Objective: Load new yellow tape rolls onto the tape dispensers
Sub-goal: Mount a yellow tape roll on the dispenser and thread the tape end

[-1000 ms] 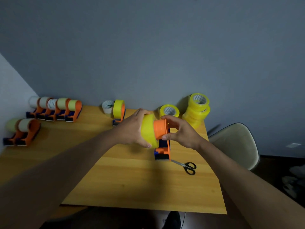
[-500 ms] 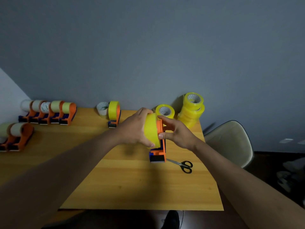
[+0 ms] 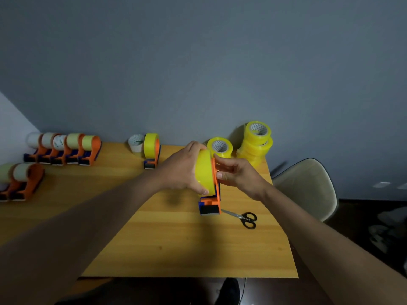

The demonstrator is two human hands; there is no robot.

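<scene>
Grey wall backs a wooden table (image 3: 154, 249) where a row of orange dispensers (image 3: 66, 150) waits at far left, spare rolls (image 3: 256, 146) are stacked at the far right, and scissors (image 3: 246, 219) lie near the work. Above mid-table, the left hand (image 3: 180, 170) wraps its fingers round the yellow roll (image 3: 203, 172), pressed against the dispenser (image 3: 212, 201), whose orange plate the right hand (image 3: 237, 175) pinches. Seating it well likely means pushing the roll square onto the hub while the right hand steadies the frame.
</scene>
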